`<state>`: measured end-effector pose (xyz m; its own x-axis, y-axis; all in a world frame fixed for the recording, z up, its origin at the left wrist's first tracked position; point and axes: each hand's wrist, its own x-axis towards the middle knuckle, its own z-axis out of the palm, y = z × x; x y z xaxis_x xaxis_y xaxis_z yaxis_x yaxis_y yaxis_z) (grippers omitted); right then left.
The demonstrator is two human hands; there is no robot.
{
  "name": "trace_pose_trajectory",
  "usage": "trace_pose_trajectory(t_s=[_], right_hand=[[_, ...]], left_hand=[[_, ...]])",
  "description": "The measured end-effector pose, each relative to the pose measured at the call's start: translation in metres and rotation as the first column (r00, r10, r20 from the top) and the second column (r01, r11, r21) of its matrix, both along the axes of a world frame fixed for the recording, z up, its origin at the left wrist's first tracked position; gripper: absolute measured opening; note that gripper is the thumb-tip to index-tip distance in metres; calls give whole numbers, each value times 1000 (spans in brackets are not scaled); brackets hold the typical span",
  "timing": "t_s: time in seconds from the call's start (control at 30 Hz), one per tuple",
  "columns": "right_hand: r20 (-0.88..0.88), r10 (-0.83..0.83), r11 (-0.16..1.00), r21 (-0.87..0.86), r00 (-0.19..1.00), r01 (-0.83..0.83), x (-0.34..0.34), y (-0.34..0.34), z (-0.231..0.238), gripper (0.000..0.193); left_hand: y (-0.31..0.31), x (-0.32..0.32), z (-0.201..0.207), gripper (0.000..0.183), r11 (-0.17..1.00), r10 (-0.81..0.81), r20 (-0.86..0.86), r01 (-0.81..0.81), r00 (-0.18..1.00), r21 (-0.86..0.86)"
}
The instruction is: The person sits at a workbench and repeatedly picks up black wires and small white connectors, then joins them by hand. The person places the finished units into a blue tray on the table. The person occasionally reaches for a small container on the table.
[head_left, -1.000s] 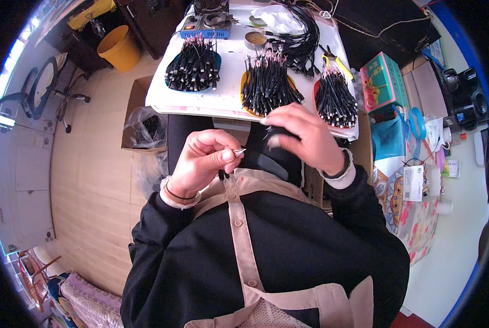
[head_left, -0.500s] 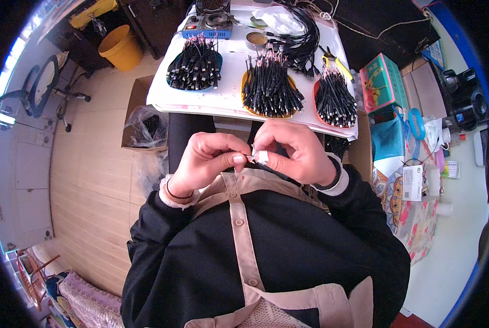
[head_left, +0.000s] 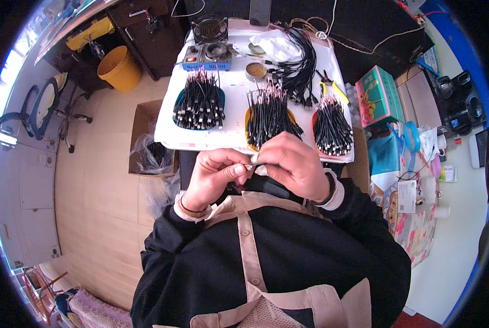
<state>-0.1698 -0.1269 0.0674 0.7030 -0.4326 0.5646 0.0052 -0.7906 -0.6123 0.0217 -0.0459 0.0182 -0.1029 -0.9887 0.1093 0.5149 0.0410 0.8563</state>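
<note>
My left hand (head_left: 216, 174) and my right hand (head_left: 296, 168) meet in front of my chest, just off the near edge of the white table (head_left: 228, 143). Thumb and forefinger of the left are pinched on a thin wire (head_left: 248, 167) with a reddish end. The right fingers close in at the same spot; what they pinch is mostly hidden. White tape wraps the right thumb. Beyond the hands lie three bundles of short black cables with pinkish wire ends: a left one (head_left: 199, 104), a middle one (head_left: 271, 116) and a right one (head_left: 332, 128), each in a coloured tray.
A blue electric hotplate (head_left: 207, 59) stands at the table's back left. Near it are a small round tin (head_left: 256, 71), a sheaf of longer black cables (head_left: 302, 65) and yellow-handled pliers (head_left: 333, 87). A cardboard box (head_left: 146, 131) sits left; a green-pink box (head_left: 377, 97) is right.
The view has tipped up, so the table appears lower and nearer the hands. Both hands still meet; the right fingers have curled over, and its taped thumb is less visible.
</note>
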Motion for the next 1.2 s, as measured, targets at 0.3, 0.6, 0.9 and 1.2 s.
trace_pose_trajectory(t_s=[0.3, 0.6, 0.9, 1.2], right_hand=[[43, 115, -36, 999, 992, -39, 21, -25, 18, 10], [-68, -31, 959, 279, 997, 49, 44, -24, 35, 18], [59, -55, 998, 39, 997, 53, 42, 4, 46, 16], [116, -42, 894, 448, 992, -14, 35, 20, 34, 18]], left_hand=[[-27, 25, 19, 8, 903, 350, 616, -78, 706, -423], [-43, 36, 7, 15, 938, -287, -547, 347, 786, 6], [-36, 36, 24, 15, 778, -493, -606, 628, 624, 14], [-8, 37, 39, 13, 984, -169, -36, 166, 985, -65]])
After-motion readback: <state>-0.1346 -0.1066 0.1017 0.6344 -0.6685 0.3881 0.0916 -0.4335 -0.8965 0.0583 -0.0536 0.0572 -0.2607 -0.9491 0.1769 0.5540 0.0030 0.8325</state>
